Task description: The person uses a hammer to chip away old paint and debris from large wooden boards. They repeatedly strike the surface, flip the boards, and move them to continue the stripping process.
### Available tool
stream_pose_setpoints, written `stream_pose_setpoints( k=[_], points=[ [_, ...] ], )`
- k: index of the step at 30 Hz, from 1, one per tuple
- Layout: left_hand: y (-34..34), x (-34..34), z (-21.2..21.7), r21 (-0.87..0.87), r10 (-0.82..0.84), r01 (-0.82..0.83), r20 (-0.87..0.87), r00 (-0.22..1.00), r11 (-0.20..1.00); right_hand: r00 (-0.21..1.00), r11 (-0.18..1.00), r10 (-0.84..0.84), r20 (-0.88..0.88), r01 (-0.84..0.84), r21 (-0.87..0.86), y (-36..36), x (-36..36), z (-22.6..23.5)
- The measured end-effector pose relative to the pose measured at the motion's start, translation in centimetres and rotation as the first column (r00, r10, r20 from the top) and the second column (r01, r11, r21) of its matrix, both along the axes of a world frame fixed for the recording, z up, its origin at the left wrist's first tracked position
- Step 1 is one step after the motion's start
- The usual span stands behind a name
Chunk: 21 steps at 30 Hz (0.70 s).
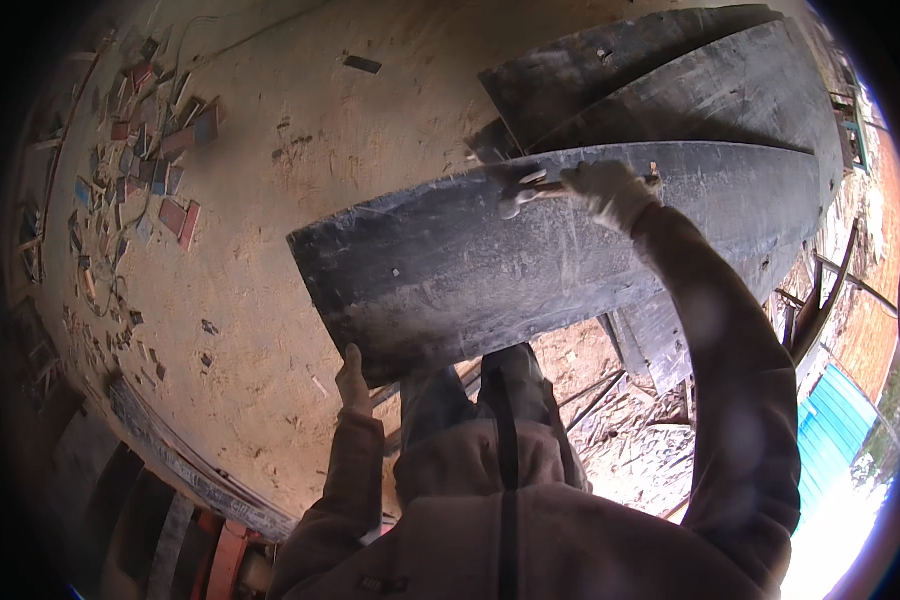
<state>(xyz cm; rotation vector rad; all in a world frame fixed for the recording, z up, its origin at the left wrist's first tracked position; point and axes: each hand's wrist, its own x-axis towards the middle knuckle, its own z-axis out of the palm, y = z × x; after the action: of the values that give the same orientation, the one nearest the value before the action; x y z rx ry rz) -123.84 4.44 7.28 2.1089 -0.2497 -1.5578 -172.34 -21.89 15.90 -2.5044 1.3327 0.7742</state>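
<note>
A large dark board (530, 255) with a worn, scuffed face lies across in front of my body. My left hand (352, 382) grips its near left corner, thumb up along the edge and fingers hidden beneath. Over the board's far edge my right hand (605, 188), in a pale glove, is closed round the handle of a claw hammer (517, 198). The hammer's metal head points left, above the dark surface; whether it touches the board I cannot tell. A small light spot, like a nail or hole, shows on the board's left part.
More dark boards (690, 90) lie overlapped beyond, at the far right. Broken wood pieces (160, 170) litter the sandy ground (260, 240) on the left. One dark scrap (362, 64) lies farther off. Splintered debris (650, 450) and a blue sheet (835, 420) are at the right.
</note>
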Motion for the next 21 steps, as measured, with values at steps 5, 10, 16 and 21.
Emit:
stream_pose_setpoints(
  k=[5,10,16,21],
  points=[
    [0.9,-0.3,0.8,0.090,-0.052,0.039,0.156,0.986,0.995,0.976,0.977,-0.208,0.067,0.210,-0.020,-1.0,-3.2,-2.5],
    [4.5,-0.6,0.4,0.101,-0.119,0.091,0.318,0.940,0.991,0.696,0.780,-0.594,0.403,0.622,0.075,2.6,-5.7,-8.8],
    [7.3,-1.2,-0.6,0.149,-0.014,-0.021,0.227,0.974,0.989,0.713,0.718,-0.690,0.127,0.696,-0.005,4.0,-6.2,-9.8],
    [5.6,-1.3,-1.5,-0.049,0.107,-0.101,0.146,0.983,0.994,0.105,0.285,-0.951,0.290,0.653,0.702,6.2,-3.7,-3.1]
  ],
)
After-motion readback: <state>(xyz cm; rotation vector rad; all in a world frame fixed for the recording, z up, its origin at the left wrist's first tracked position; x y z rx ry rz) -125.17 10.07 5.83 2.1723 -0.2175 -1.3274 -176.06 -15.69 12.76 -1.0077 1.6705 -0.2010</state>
